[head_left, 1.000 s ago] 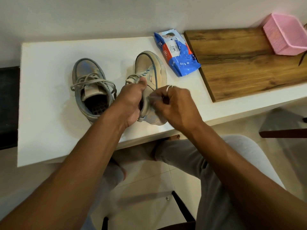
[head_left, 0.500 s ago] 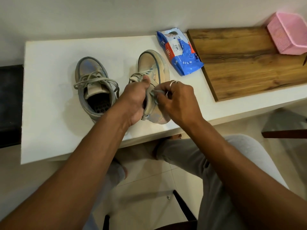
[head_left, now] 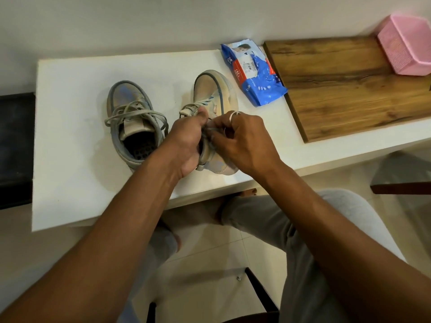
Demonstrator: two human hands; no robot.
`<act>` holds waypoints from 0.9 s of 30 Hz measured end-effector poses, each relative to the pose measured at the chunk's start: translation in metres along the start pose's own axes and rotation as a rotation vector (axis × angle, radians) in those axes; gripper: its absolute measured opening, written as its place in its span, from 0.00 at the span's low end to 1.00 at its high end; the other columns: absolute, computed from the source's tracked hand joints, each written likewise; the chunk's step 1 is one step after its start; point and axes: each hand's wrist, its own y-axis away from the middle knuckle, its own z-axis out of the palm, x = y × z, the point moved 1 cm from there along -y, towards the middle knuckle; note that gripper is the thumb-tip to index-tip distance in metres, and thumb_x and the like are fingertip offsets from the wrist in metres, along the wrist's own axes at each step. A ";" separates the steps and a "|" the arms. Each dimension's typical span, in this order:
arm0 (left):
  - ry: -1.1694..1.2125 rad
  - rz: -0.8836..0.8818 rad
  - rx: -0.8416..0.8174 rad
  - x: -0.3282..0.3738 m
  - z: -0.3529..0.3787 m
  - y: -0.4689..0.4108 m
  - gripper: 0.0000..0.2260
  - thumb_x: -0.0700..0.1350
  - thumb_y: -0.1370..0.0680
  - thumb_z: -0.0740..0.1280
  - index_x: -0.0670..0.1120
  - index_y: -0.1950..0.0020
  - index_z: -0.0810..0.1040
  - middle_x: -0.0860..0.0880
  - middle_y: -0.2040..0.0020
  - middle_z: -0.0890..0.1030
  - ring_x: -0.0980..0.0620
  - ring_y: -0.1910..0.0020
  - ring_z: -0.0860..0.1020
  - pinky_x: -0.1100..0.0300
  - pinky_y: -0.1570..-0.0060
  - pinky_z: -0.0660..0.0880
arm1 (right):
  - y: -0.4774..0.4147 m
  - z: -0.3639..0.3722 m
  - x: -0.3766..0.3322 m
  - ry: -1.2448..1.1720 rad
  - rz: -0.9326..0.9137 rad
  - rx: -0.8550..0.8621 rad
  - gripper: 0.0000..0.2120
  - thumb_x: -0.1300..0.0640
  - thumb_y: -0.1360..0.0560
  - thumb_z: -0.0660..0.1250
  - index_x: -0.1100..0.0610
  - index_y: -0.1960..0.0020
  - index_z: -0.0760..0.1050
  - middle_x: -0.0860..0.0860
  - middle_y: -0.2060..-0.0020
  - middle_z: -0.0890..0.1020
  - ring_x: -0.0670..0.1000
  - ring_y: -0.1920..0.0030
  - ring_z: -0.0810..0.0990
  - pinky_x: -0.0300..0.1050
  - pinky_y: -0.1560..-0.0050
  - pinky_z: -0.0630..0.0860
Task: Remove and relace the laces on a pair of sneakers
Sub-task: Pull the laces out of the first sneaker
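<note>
Head view looks down on a white table [head_left: 77,159] where the held sneaker [head_left: 217,89] lies near the front edge, toe pointing away and rolled slightly onto its side. The left hand [head_left: 186,141] grips this sneaker at the collar, thumb pressed on the tongue and the other fingers curled out of sight round the ankle opening, probably to stop the shoe sliding while the lace is pulled. The right hand [head_left: 242,138], just beside that sneaker's upper eyelets, pinches the lace [head_left: 211,130] between thumb and forefinger, with the remaining fingers curled behind; how far the lace has been freed I cannot tell, though crossings show lower down, so unlacing seems to be at an early stage. Left of the held sneaker stands the second sneaker [head_left: 130,106], upright and fully laced, likely waiting its turn. Beyond the held sneaker's toe and to the right lies a blue wipes pack [head_left: 254,73], then a wooden board [head_left: 349,89] carrying a pink basket [head_left: 405,47], well apart from the work.
</note>
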 end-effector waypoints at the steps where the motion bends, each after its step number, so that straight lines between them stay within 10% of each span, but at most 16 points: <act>1: -0.009 -0.003 -0.001 0.000 -0.001 -0.001 0.13 0.49 0.17 0.59 0.44 0.39 0.78 0.44 0.50 0.85 0.46 0.52 0.84 0.50 0.52 0.81 | 0.004 -0.002 0.000 0.009 0.003 -0.062 0.07 0.55 0.25 0.69 0.51 0.49 0.84 0.50 0.58 0.85 0.49 0.57 0.82 0.52 0.56 0.80; 9: -0.002 -0.009 -0.042 -0.001 0.003 0.000 0.16 0.51 0.16 0.57 0.43 0.36 0.76 0.42 0.45 0.83 0.44 0.45 0.82 0.43 0.42 0.77 | -0.010 -0.002 0.010 0.014 0.077 0.104 0.07 0.57 0.25 0.71 0.53 0.49 0.85 0.49 0.56 0.85 0.46 0.56 0.81 0.49 0.52 0.80; 16: 0.005 -0.027 -0.069 0.001 0.001 0.001 0.17 0.52 0.16 0.54 0.44 0.37 0.76 0.42 0.45 0.84 0.44 0.47 0.83 0.48 0.48 0.80 | 0.001 -0.013 0.007 0.009 0.070 -0.144 0.06 0.54 0.26 0.71 0.51 0.51 0.85 0.48 0.57 0.86 0.48 0.56 0.82 0.47 0.56 0.79; 21: 0.009 -0.012 -0.077 0.000 0.001 0.000 0.18 0.52 0.16 0.54 0.43 0.35 0.75 0.41 0.43 0.83 0.45 0.44 0.82 0.45 0.42 0.77 | -0.011 -0.002 0.011 0.016 0.088 0.104 0.06 0.55 0.26 0.70 0.54 0.51 0.85 0.49 0.58 0.85 0.47 0.57 0.81 0.51 0.53 0.80; 27: 0.003 -0.029 -0.073 0.002 -0.001 0.000 0.20 0.55 0.16 0.52 0.45 0.35 0.76 0.43 0.44 0.83 0.45 0.45 0.82 0.48 0.48 0.79 | -0.003 -0.005 0.003 -0.018 0.050 -0.099 0.06 0.54 0.27 0.71 0.52 0.51 0.85 0.49 0.61 0.85 0.49 0.59 0.82 0.51 0.56 0.79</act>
